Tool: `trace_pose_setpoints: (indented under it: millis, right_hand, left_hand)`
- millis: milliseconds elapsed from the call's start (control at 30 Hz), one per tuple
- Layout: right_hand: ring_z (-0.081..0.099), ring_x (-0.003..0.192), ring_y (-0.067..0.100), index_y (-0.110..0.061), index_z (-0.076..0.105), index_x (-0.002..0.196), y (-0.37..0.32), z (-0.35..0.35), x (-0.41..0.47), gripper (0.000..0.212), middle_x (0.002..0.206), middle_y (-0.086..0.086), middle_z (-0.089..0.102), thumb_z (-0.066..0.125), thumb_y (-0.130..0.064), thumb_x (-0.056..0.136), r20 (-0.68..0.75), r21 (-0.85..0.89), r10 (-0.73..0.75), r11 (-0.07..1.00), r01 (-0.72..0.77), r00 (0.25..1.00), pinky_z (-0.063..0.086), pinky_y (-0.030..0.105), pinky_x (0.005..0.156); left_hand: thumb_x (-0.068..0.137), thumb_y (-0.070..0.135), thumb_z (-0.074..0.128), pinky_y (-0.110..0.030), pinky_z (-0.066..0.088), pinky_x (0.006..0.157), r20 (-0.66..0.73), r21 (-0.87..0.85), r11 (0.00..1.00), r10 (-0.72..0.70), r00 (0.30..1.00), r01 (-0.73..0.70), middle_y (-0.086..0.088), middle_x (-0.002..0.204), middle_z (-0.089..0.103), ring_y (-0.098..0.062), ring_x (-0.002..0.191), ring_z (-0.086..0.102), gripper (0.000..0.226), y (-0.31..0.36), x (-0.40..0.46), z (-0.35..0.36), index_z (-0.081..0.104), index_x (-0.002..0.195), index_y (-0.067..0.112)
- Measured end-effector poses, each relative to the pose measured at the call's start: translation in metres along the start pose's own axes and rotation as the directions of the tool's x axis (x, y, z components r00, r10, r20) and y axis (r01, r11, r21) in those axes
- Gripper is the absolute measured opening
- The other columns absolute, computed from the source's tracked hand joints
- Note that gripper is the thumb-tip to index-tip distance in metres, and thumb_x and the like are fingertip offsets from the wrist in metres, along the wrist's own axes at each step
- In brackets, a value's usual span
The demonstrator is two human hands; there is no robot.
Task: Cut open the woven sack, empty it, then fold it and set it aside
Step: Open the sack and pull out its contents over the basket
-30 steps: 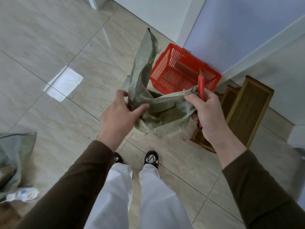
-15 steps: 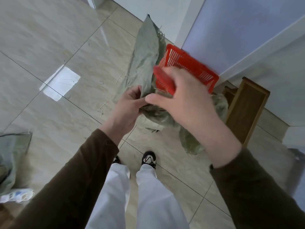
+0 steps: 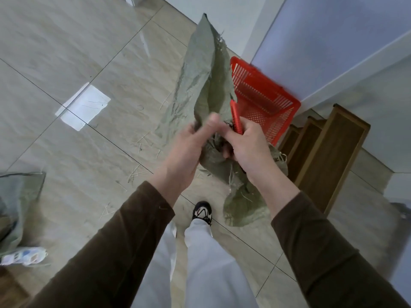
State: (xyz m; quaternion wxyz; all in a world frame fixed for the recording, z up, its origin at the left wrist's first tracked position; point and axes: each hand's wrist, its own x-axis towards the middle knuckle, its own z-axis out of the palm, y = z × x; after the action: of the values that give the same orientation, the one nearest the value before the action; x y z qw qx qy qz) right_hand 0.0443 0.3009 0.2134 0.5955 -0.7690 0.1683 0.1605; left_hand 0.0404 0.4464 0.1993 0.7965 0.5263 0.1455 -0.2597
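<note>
Sack (image 3: 204, 70) hung bunched in mid-air above the floor (image 3: 66, 41), one end sticking up, the other drooping. Left hand (image 3: 189, 150) pinched its middle with closed fingers. Right hand (image 3: 246, 147) gripped sack and red cutter (image 3: 236, 116) together. A basket (image 3: 262, 96) lay behind.

A red plastic basket (image 3: 264, 101) stood on the tiled floor (image 3: 66, 52) beside the white wall (image 3: 222, 12), with wooden trays (image 3: 329, 147) stacked next to it. Loose straw-like fibres (image 3: 138, 143) lay scattered across the tiles, and another green sack (image 3: 15, 203) lay at the left edge.
</note>
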Motion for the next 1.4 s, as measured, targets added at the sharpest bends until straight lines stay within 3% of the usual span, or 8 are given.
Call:
trace_pose_setpoints:
  millis: [200, 467, 600, 800, 967, 1067, 1167, 1400]
  right_hand:
    - [0.045, 0.04, 0.008, -0.018, 0.058, 0.08, -0.004, -0.003, 0.001, 0.028, 0.051, -0.007, 0.05, 0.067, -0.03, 0.104, -0.035, 0.179, 0.079, 0.981, -0.072, 0.996, 0.035, 0.019, 0.04]
    - [0.038, 0.036, 0.005, -0.016, 0.056, 0.081, -0.002, 0.012, 0.0, 0.026, 0.053, -0.005, 0.047, 0.067, -0.024, 0.104, 0.095, 0.652, 0.297, 0.702, -0.285, 0.95, 0.03, 0.019, 0.034]
    - [0.038, 0.037, 0.006, -0.016, 0.06, 0.084, 0.004, 0.008, -0.003, 0.021, 0.057, -0.004, 0.05, 0.07, -0.025, 0.101, 0.06, 0.655, 0.268, 0.717, -0.24, 0.962, 0.031, 0.02, 0.035]
    - [0.058, 0.064, 0.026, -0.02, 0.057, 0.078, 0.003, -0.008, -0.004, 0.031, 0.072, 0.008, 0.06, 0.071, -0.04, 0.098, -0.203, -0.079, -0.046, 0.996, 0.031, 0.978, 0.054, 0.051, 0.066]
    - [0.058, 0.077, 0.003, -0.027, 0.057, 0.105, -0.008, -0.028, -0.022, 0.039, 0.095, -0.012, 0.059, 0.053, -0.065, 0.1, -0.213, -0.595, -0.33, 0.791, 0.146, 0.92, 0.05, 0.029, 0.063]
    - [0.054, 0.078, 0.002, -0.024, 0.06, 0.122, -0.017, -0.039, -0.042, 0.03, 0.1, -0.01, 0.057, 0.041, -0.045, 0.111, -0.044, -0.7, -0.438, 0.655, 0.286, 0.898, 0.048, 0.028, 0.064]
    - [0.059, 0.096, 0.015, -0.025, 0.06, 0.139, -0.022, -0.039, -0.06, 0.033, 0.112, -0.005, 0.063, 0.052, -0.033, 0.107, 0.143, -0.802, -0.363, 0.503, 0.323, 0.921, 0.053, 0.039, 0.076]
    - [0.066, 0.087, 0.018, -0.031, 0.058, 0.124, -0.028, -0.033, -0.071, 0.019, 0.101, -0.013, 0.066, 0.058, -0.035, 0.106, 0.135, -0.886, -0.328, 0.383, 0.262, 0.935, 0.05, 0.037, 0.065]
  left_hand:
    - [0.108, 0.023, 0.055, -0.04, 0.063, 0.093, 0.066, -0.104, 0.993, -0.051, 0.997, 0.058, -0.021, 0.102, 0.076, -0.029, 0.092, 0.076, 0.029, 0.001, -0.001, -0.011, 0.076, 0.113, 0.004]
    - [0.109, 0.042, 0.035, -0.043, 0.057, 0.094, 0.266, -0.409, 0.877, -0.148, 0.953, 0.25, -0.026, 0.098, 0.07, -0.031, 0.085, 0.068, 0.056, -0.012, -0.005, -0.008, 0.07, 0.124, 0.001]
    - [0.108, 0.031, 0.047, -0.049, 0.055, 0.102, 0.123, -0.307, 0.938, -0.13, 0.984, 0.163, -0.027, 0.105, 0.074, -0.033, 0.092, 0.072, 0.044, -0.018, -0.006, -0.009, 0.07, 0.124, -0.003]
    - [0.106, 0.018, 0.059, -0.031, 0.064, 0.08, -0.041, -0.257, 0.966, -0.032, 0.999, 0.021, -0.012, 0.108, 0.082, -0.021, 0.096, 0.08, 0.023, -0.016, -0.007, -0.012, 0.078, 0.11, 0.007]
    - [0.107, 0.019, 0.058, -0.031, 0.064, 0.084, -0.026, -0.247, 0.969, 0.001, 1.0, -0.007, -0.008, 0.106, 0.082, -0.018, 0.094, 0.079, 0.022, -0.013, -0.008, -0.005, 0.078, 0.109, 0.01]
    - [0.108, 0.018, 0.058, -0.03, 0.064, 0.084, -0.036, -0.243, 0.97, -0.002, 0.999, -0.007, -0.009, 0.104, 0.08, -0.017, 0.092, 0.077, 0.022, -0.011, -0.008, -0.006, 0.075, 0.112, 0.006]
    - [0.108, 0.018, 0.056, -0.031, 0.064, 0.082, -0.029, -0.229, 0.973, 0.006, 1.0, -0.013, -0.009, 0.099, 0.079, -0.018, 0.087, 0.077, 0.022, -0.009, -0.01, -0.005, 0.074, 0.109, 0.006]
    - [0.108, 0.019, 0.056, -0.04, 0.063, 0.09, -0.038, -0.196, 0.981, -0.006, 0.999, -0.002, -0.023, 0.113, 0.068, -0.025, 0.094, 0.071, 0.025, -0.006, -0.014, -0.001, 0.067, 0.12, 0.0]
